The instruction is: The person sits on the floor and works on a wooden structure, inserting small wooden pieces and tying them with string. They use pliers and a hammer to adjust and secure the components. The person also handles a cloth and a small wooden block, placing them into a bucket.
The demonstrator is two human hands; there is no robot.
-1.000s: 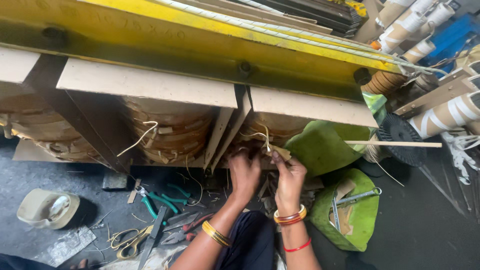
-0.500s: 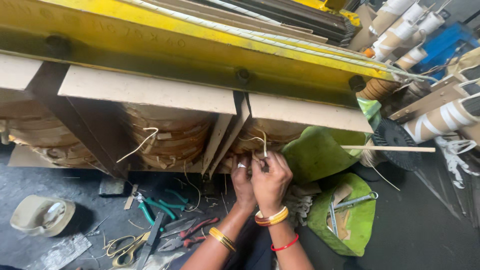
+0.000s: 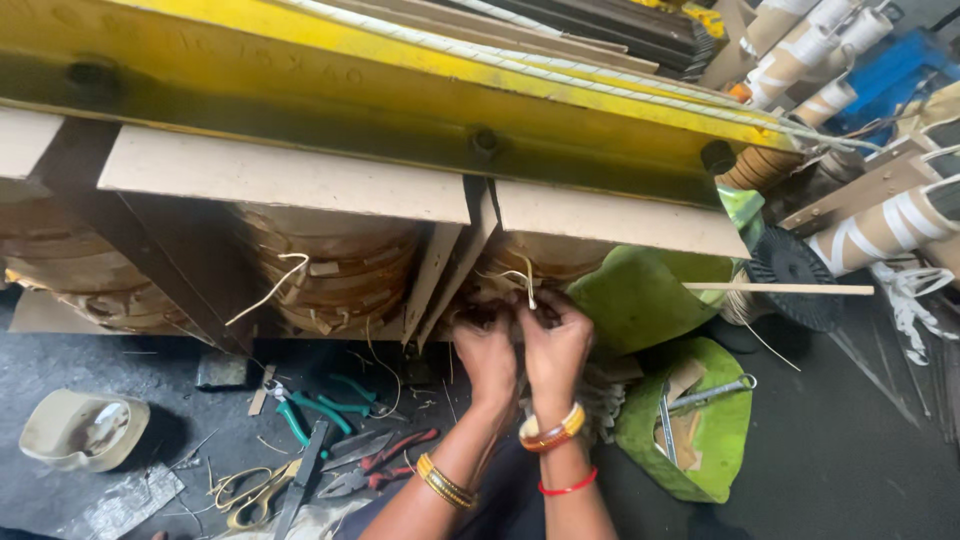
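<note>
Far left on the dark floor: one shallow cream bowl (image 3: 83,428), round, dull. Right of it, loose hand tools lie in a cluster: one pair of yellow-handled scissors (image 3: 243,493), one pair of green-handled pliers (image 3: 305,410), one pair of red-handled pliers (image 3: 385,462).

Above them, three brown paper-wrapped coils sit in a row under a long yellow steel beam (image 3: 330,75), scuffed, with bolt heads showing. Flat pale boards (image 3: 285,175) lie across the coil tops. The middle coil (image 3: 335,265) is layered, rough-edged, with one stiff pale lead wire curling out of its front.

The right coil (image 3: 545,258) is partly hidden behind the hands. Left hand (image 3: 487,358): fingers curled and pressed in at the coil's lower face; what the grip closes on cannot be made out. One gold bangle on that forearm. Right hand (image 3: 556,345), touching the left: fingers bunched together, grip pinching a thin pale lead wire (image 3: 527,282) that rises out of the coil front. Gold-orange bangles and one red band on that wrist.

Right: green sheet (image 3: 640,300), smooth, curved; one thin wooden stick (image 3: 780,289) lying horizontal; cardboard tubes (image 3: 880,225) stacked at the far right.
</note>
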